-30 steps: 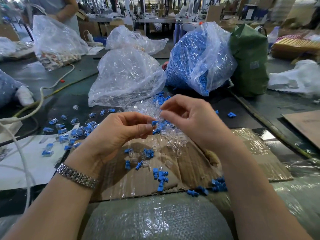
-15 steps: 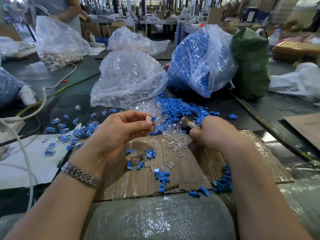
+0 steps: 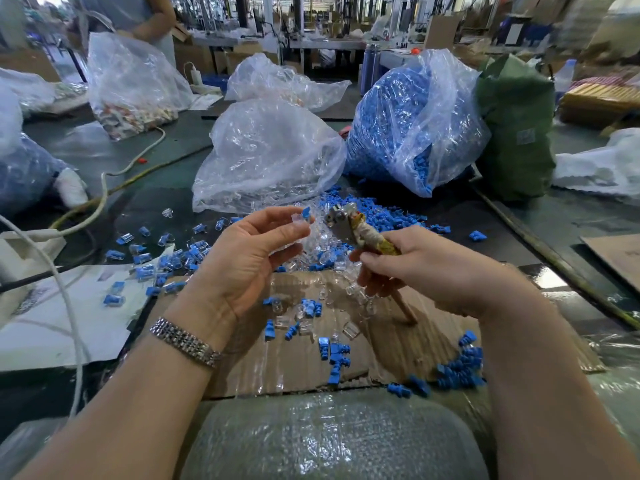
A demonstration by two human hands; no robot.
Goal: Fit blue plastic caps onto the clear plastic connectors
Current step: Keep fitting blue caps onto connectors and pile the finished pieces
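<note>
Clear connector (image 3: 298,219), blue cap (image 3: 306,212) seemingly half-seated, pinched by left hand (image 3: 247,259)

Flattened cardboard sheet (image 3: 398,327) under clear film at the near middle of the dark surface (image 3: 166,188); bubble-wrap pad (image 3: 325,441) at the near edge. White paper (image 3: 52,323) lying to the left, crossed by a white cable (image 3: 69,306). Yellow cord (image 3: 138,176) running toward the far left. Green sack (image 3: 516,133) standing upright at far right, just beside crumpled white plastic (image 3: 602,164). Cardboard boxes (image 3: 201,57) further back. Another person (image 3: 135,15) standing at far left.
</note>
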